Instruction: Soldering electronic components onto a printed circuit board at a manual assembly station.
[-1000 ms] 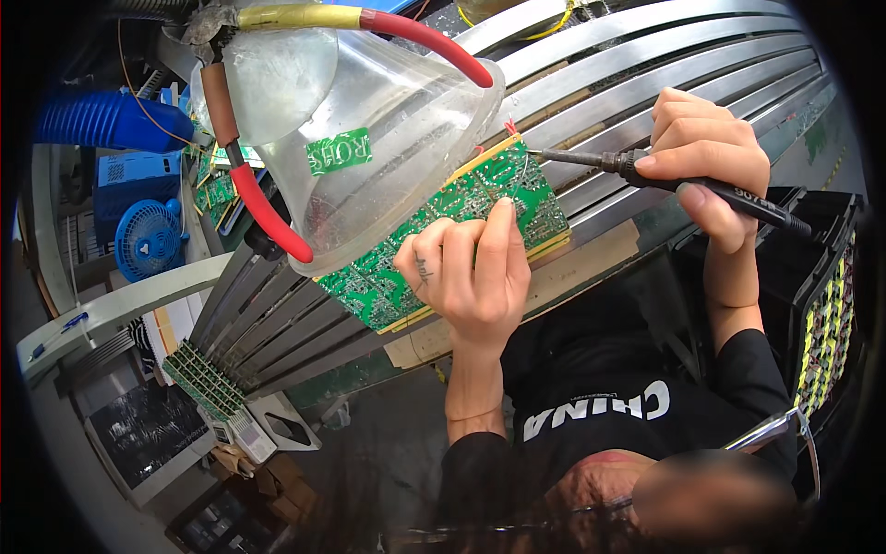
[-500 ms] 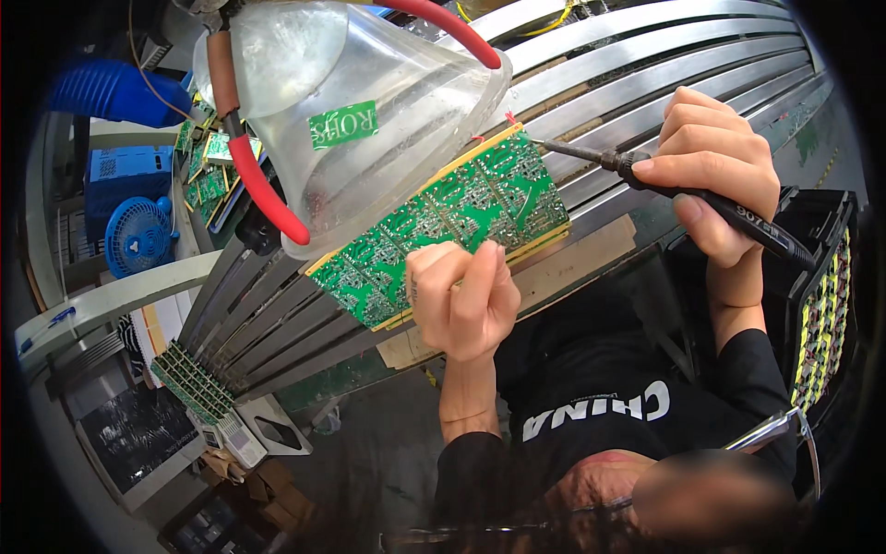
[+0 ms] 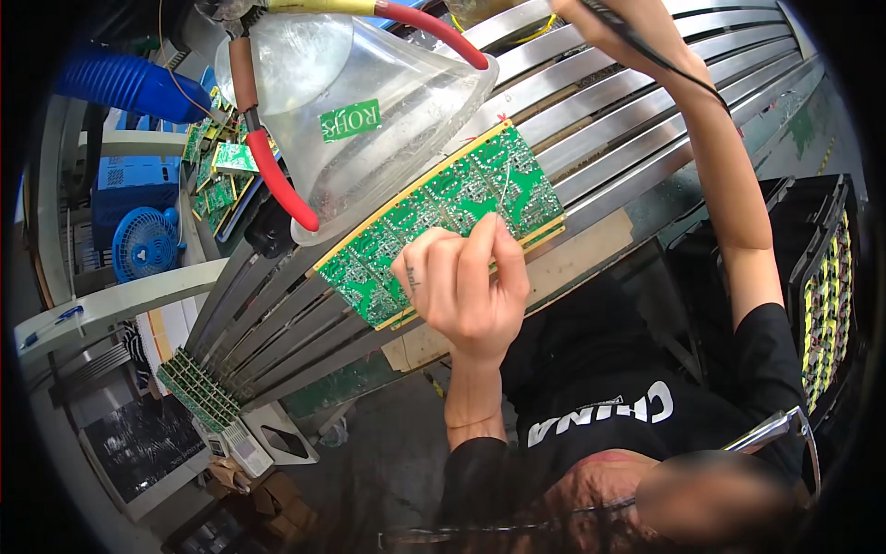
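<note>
A green circuit board panel [image 3: 441, 205] with yellowish edges lies slantwise across the metal rails. My left hand [image 3: 466, 288] is over its near edge, thumb and finger pinched on a thin silvery solder wire [image 3: 505, 188] that reaches out above the board. Up at the far right, my right hand [image 3: 616, 44] is closed round a black soldering iron [image 3: 631, 35]. The iron's tip is cut off by the top of the picture. Red wire ends [image 3: 503, 117] stick out at the board's far corner.
A clear funnel-shaped hood [image 3: 388, 88] with red-sleeved arms [image 3: 281, 180] overhangs the board's far left. Left of it are a blue hose [image 3: 129, 85], a blue fan [image 3: 146, 245] and piled boards [image 3: 235, 157]. A black crate [image 3: 805, 268] with yellow parts stands at right.
My right hand has carried the soldering iron away from the board's far right corner, up to the picture's top. My left hand has shifted slightly, and the solder wire now shows beyond its fingertips.
</note>
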`<state>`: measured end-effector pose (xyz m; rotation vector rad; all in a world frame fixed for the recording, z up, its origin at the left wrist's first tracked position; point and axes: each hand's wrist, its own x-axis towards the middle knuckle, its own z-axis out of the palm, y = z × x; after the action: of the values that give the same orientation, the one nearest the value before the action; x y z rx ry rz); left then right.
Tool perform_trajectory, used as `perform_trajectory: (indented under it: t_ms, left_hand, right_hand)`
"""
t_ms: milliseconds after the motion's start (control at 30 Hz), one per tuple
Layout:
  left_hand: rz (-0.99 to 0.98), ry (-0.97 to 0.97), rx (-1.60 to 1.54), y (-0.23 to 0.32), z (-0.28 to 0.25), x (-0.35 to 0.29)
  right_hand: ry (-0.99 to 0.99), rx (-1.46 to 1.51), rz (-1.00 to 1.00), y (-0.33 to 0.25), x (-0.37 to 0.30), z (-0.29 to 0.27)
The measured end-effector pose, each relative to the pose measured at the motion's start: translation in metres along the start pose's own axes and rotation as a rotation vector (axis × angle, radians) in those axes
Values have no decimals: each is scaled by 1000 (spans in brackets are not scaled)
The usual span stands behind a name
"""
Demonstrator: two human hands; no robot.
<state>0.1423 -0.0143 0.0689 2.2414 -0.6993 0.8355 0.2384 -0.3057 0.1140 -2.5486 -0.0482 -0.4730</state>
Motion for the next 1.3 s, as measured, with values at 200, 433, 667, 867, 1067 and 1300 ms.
perform_trajectory:
  t_ms: [200,433,667,867,1067,1300]
  left_hand:
    - [-6,-33,11,3,11,10]
    - [13,-38,35,3,17,12]
    - [11,-79,53,4,18,15]
    - [1,-100,89,7,16,16]
    - [-89,-33,20,2,1,13]
    - [-50,24,123,-17,-10,0]
  right_hand:
    - [400,717,-203,-12,-47,-1]
    - [-42,936,-430,13,-61,-6]
    - [-74,877,-388,8,-58,0]
    - [-116,810,-430,0,-50,-8]
    - [4,778,-542,-12,-50,-14]
    - [43,916,-504,-25,-70,10]
